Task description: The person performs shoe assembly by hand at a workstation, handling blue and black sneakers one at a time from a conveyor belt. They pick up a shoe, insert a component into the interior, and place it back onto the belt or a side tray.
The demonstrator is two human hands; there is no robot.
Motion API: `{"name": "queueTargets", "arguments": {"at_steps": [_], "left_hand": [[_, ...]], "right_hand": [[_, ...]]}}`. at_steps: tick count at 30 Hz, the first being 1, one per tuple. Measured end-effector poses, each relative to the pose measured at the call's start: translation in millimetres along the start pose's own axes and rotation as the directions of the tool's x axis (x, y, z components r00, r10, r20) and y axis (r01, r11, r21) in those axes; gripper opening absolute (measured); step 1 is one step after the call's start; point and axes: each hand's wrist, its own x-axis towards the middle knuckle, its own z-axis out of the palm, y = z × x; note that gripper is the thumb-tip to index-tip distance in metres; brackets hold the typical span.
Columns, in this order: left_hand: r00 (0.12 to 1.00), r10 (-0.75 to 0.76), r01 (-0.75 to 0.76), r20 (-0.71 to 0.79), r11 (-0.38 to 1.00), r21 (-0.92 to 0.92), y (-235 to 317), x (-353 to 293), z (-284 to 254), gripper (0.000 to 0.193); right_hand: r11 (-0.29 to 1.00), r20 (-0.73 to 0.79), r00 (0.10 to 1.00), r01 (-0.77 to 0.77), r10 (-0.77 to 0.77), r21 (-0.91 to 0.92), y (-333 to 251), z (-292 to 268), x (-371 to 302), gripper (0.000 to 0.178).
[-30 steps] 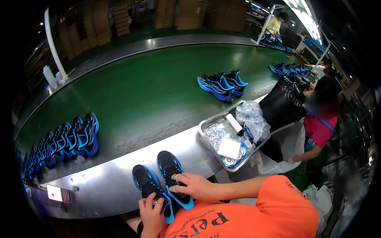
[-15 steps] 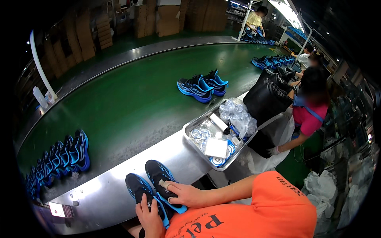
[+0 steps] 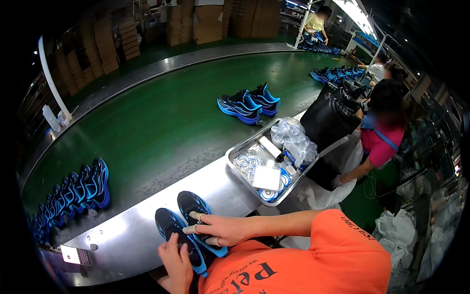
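Observation:
A pair of black and blue sneakers lies side by side at the metal table's near edge, toes pointing away: a left sneaker (image 3: 169, 220) and a right sneaker (image 3: 192, 202). My left hand (image 3: 177, 257) grips the left sneaker around its lacing, fingers bent over the upper. Above the right sneaker, my right hand (image 3: 220, 229) has its fingers stretched and spread, with pale covers on several fingertips. One of its fingertips reaches across to the left sneaker's lacing; another rests over the right sneaker. The sneakers' heel ends are partly hidden by my hands and orange shirt.
A metal tray (image 3: 237, 182) with plastic bags, round labels and a white box stands to the right. Sneakers (image 3: 245, 108) sit on the green conveyor belt (image 3: 147, 127), with a row of sneakers (image 3: 78, 191) at left. A phone (image 3: 73, 255) lies nearby. A co-worker in pink (image 3: 379, 147) bends at right.
My right hand has spread its fingers and shifted left toward the left sneaker's lacing. My left hand has moved slightly left. The co-worker's hand at right has moved a little.

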Motion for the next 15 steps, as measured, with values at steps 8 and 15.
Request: {"name": "queueTargets", "arguments": {"at_steps": [8, 15], "left_hand": [[0.987, 0.157, -0.157, 0.020, 0.987, -0.024, 5.3, 18.0, 0.3, 0.015], [0.965, 0.251, -0.239, -0.073, 0.960, 0.146, 8.5, 11.4, 15.3, 0.019]], "right_hand": [[1.000, 0.046, 0.999, -0.015, 0.015, 0.010, 27.7, -14.2, 15.6, 0.025], [0.964, 0.107, 0.979, -0.144, 0.171, -0.223, 20.2, -20.1, 17.0, 0.036]]}}
